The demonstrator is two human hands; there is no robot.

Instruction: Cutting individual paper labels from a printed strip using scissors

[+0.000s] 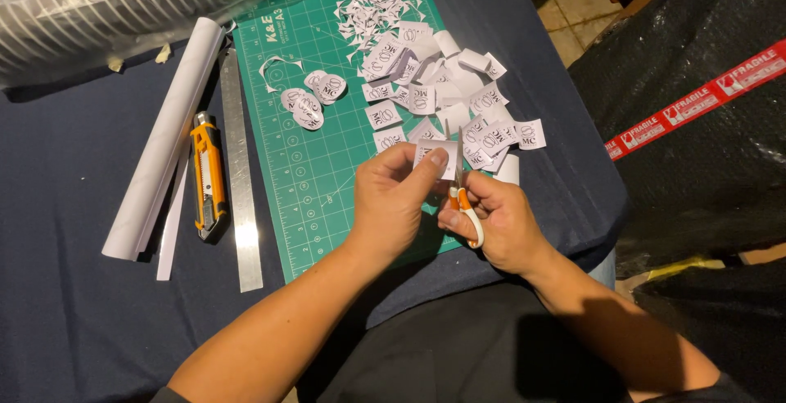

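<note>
My left hand (393, 198) pinches a small printed paper square (434, 154) above the near edge of a green cutting mat (303, 141). My right hand (495, 223) grips small scissors with orange and white handles (467, 210), their blades pointing up against the paper square's right side. A heap of similar printed paper squares (458, 92) lies on the mat beyond my hands. A few cut-out round pieces (309, 100) sit left of the heap, and thin white offcuts (372, 6) lie at the mat's far end.
Left of the mat lie a steel ruler (239, 174), an orange utility knife (208, 175) and a rolled white sheet (168, 137) on a dark blue tablecloth (65, 206). Plastic-wrapped goods (98, 2) sit far left. A black wrapped bundle with red tape (696, 100) stands right.
</note>
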